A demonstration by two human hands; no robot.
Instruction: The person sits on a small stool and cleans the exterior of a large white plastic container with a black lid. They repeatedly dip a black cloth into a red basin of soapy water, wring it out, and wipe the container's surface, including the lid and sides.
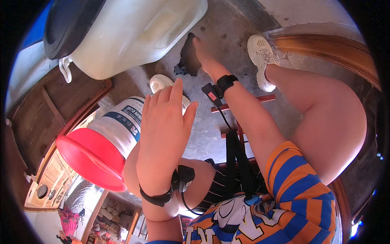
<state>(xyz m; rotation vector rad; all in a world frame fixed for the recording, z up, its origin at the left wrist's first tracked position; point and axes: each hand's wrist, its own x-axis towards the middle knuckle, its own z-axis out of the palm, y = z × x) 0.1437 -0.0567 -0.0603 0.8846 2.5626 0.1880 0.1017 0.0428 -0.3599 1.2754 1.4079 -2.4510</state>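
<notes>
My right hand (207,56), partly blurred, is low over the concrete floor with its fingers on a crumpled black cloth (189,58). The far side of that hand's grip is hard to make out. My left hand (163,125) is raised in front of my left knee, back of the hand up. Its fingers lie near each other, the thumb stands apart, and it holds nothing. Each wrist wears a black strap with a small cabled device. Just beyond the cloth, a large translucent white plastic barrel (131,36) with a black lid (71,26) appears tilted in the view.
A red plastic basin (91,158) sits at the white labelled bucket (122,119) on my left. My white shoes (260,58) stand apart on the floor. Red bars of a low stool (265,98) show beneath me. A brown wooden edge (323,50) runs along the right.
</notes>
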